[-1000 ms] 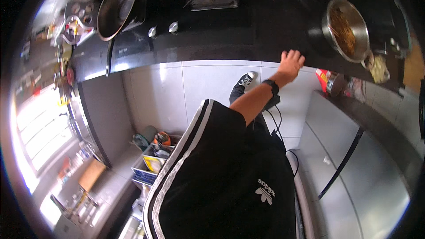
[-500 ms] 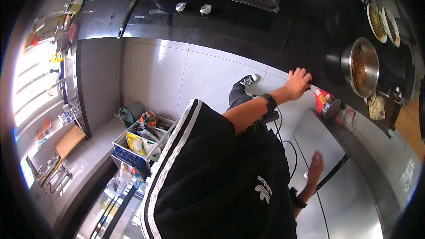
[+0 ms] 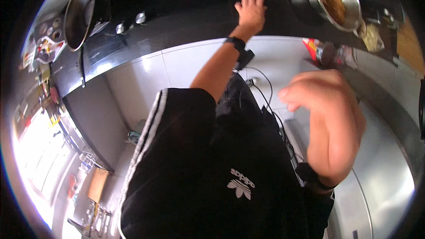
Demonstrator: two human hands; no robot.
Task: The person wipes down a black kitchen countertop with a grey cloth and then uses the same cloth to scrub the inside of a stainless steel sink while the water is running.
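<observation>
My left hand rests palm down near the front edge of the black countertop, its fingers spread and nothing in them. My right hand is raised high in front of me, large and slightly blurred, bent at the wrist. Its fingers point left and curl loosely, with no object visible in them; the palm is partly hidden. Right of my left hand, a steel pot holds brown food. Dark bands circle both wrists.
A dark frying pan stands at the left, its handle jutting past the counter edge, near two stove knobs. Black cables hang beside my legs. A red package and a silver appliance surface are at the right.
My right hand has come up from beside the silver surface to high before me. My left hand has moved onto the countertop. The view has shifted, so the pan and pot appear displaced.
</observation>
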